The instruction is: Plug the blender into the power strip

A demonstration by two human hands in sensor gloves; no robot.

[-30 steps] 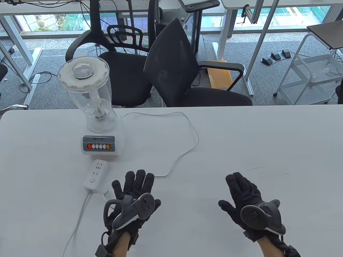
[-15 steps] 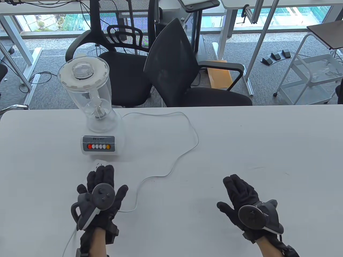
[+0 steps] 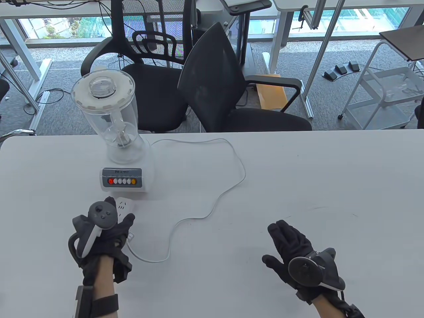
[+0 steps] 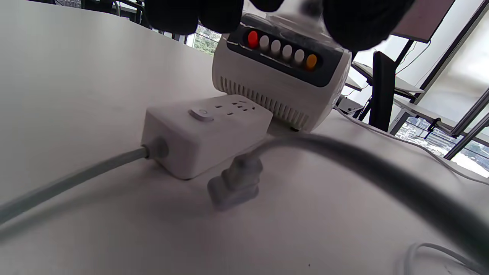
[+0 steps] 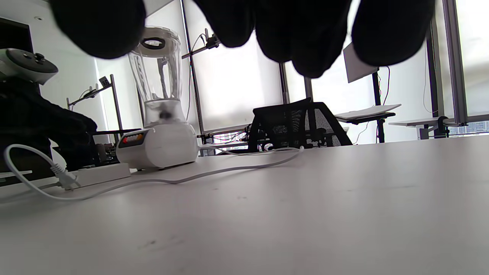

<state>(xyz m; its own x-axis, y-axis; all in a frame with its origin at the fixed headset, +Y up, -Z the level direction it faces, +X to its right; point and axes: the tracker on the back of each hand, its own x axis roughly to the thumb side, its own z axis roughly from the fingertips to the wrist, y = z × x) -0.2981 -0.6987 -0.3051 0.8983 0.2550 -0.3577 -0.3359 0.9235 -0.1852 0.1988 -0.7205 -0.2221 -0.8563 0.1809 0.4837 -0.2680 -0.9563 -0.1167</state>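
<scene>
The white blender [image 3: 121, 155] with its clear jug stands at the table's back left. Its white cord [image 3: 228, 188] loops right and back to the plug [image 3: 131, 237], which lies loose on the table beside the white power strip [image 3: 124, 203]. My left hand [image 3: 116, 225] is over the near end of the strip, fingers apart, holding nothing. In the left wrist view the plug [image 4: 237, 183] lies against the strip [image 4: 206, 130], in front of the blender base [image 4: 282, 76], with my fingertips [image 4: 363, 19] above. My right hand [image 3: 288, 241] rests flat and empty at the front right.
The strip's own cable [image 4: 68, 179] runs off toward the front edge. Two black office chairs [image 3: 225, 86] stand behind the table's far edge. The white table [image 3: 331, 172] stretches bare to the right.
My left hand has moved left and a little forward, from the cord's end to over the power strip, uncovering the cord's loop. My right hand has drawn back slightly.
</scene>
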